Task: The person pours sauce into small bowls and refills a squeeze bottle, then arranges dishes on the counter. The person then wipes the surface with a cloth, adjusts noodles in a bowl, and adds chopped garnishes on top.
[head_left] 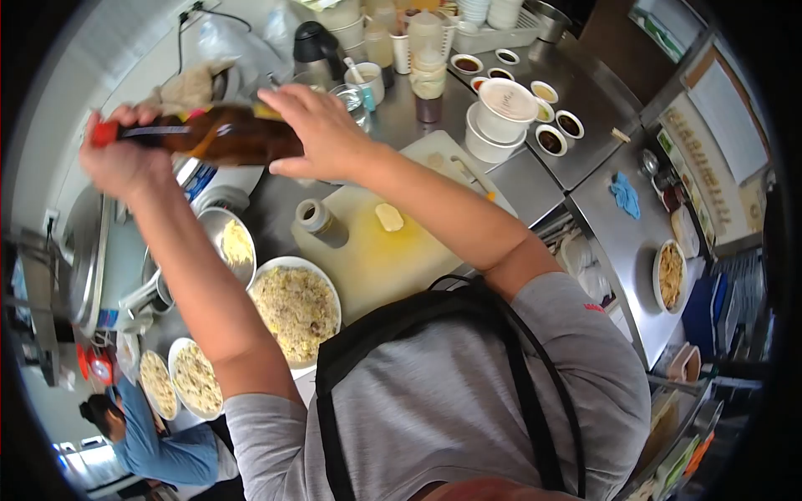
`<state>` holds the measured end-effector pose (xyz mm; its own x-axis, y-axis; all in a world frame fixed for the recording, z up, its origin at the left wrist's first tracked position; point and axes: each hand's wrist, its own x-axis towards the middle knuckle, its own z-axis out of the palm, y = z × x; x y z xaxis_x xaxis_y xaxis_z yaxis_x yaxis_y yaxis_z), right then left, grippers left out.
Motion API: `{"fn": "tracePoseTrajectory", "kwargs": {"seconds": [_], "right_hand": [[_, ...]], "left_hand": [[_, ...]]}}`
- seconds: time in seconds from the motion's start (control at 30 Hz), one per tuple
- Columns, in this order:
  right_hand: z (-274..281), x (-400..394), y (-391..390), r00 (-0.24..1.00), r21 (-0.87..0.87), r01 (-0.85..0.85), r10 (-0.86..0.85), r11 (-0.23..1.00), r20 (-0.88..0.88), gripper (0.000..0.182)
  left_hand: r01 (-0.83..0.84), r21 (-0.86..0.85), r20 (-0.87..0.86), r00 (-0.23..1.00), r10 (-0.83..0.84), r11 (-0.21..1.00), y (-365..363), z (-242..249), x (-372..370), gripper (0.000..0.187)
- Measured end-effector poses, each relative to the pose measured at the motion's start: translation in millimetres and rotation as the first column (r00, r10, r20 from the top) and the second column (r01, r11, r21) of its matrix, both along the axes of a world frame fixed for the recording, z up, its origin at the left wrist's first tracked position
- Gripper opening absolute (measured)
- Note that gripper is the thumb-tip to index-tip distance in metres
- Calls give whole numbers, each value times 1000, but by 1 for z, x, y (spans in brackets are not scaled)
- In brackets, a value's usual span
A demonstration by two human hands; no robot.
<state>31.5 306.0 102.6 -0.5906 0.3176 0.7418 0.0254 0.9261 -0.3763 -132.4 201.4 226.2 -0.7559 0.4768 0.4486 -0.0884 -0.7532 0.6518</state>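
Observation:
A dark brown glass bottle (238, 138) with a red cap (104, 134) lies sideways in the air between my hands. My left hand (129, 159) is wrapped around its capped neck end. At the base end, my right hand (330, 138) grips it with thumb and fingers on either side. Below them, a small uncapped bottle (332, 232) with a dark opening stands at the edge of the pale cutting board (368, 275). A pale yellow piece (388, 218), like butter, rests on that board.
Fried rice fills a white bowl (338, 321) near my body; two more rice plates (197, 386) stand left, beside a person in blue (171, 451). A metal bowl (242, 265) holds something yellow. Lidded tubs (507, 100), sauce cups (551, 140) and a squeeze bottle (428, 79) stand beyond.

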Motion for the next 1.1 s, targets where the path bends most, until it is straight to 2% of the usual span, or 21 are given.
{"fn": "tracePoseTrajectory", "kwargs": {"seconds": [0.07, 0.1, 0.17, 0.23, 0.3, 0.4, 0.5, 0.57, 0.63, 0.7, 0.77, 0.8, 0.9, 1.0, 1.07, 1.1], "right_hand": [[-22, 13, 10, 996, -138, -1, -12, 990, -92, 68], [-35, 23, 18, 988, -231, 1, -36, 973, -148, 62], [-78, 43, 45, 991, -453, 55, -105, 890, -86, 46], [-99, 73, 54, 988, -572, 154, -111, 805, 110, 36], [-107, 99, 49, 924, -483, 244, -51, 841, 379, 31], [-137, 129, 73, 845, -415, 449, -225, 791, 485, 31], [-135, 147, 101, 660, -280, 659, -359, 698, 660, 34], [-145, 145, 106, 618, -226, 630, -304, 743, 725, 37], [-158, 140, 110, 586, -176, 589, -267, 789, 765, 40], [-168, 130, 113, 582, -137, 517, -230, 845, 780, 43], [-158, 119, 108, 495, -124, 553, -205, 824, 844, 45], [-154, 115, 108, 443, -108, 578, -200, 809, 874, 45], [-159, 108, 117, 519, -187, 581, -182, 792, 835, 45], [-121, 93, 101, 827, -431, 293, 0, 854, 563, 44], [-105, 70, 87, 918, -538, 16, 201, 843, 342, 45], [-93, 61, 76, 891, -531, -29, 263, 847, 371, 44]], "left_hand": [[-95, -67, -34, 995, 93, 993, -8, -1, -1, 29], [-124, -75, -71, 990, 119, 989, -11, -8, -11, 25], [-338, -106, -68, 941, 332, 935, -6, -20, 0, 21], [-356, -142, -205, 923, 325, 923, -4, -41, -17, 22], [-388, -217, -211, 915, 345, 896, 1, -57, -20, 17], [-410, -302, -164, 911, 377, 860, 13, -80, -23, 17], [-477, -280, -280, 871, 404, 833, 23, -110, -47, 18], [-477, -309, -268, 874, 406, 822, 29, -116, -35, 21], [-474, -267, -238, 876, 419, 839, 36, -128, -48, 22], [-491, -353, -268, 869, 417, 796, 38, -129, -51, 23], [-531, -321, -359, 835, 418, 784, 39, -134, -62, 24], [-508, -336, -321, 854, 410, 793, 38, -130, -59, 24], [-458, -315, -237, 886, 399, 831, 40, -125, -52, 26], [-436, -298, -184, 899, 397, 849, 42, -125, -47, 24], [-416, -296, -181, 908, 378, 860, 42, -121, -46, 21], [-425, -351, -210, 904, 373, 834, 40, -122, -43, 24]]}}
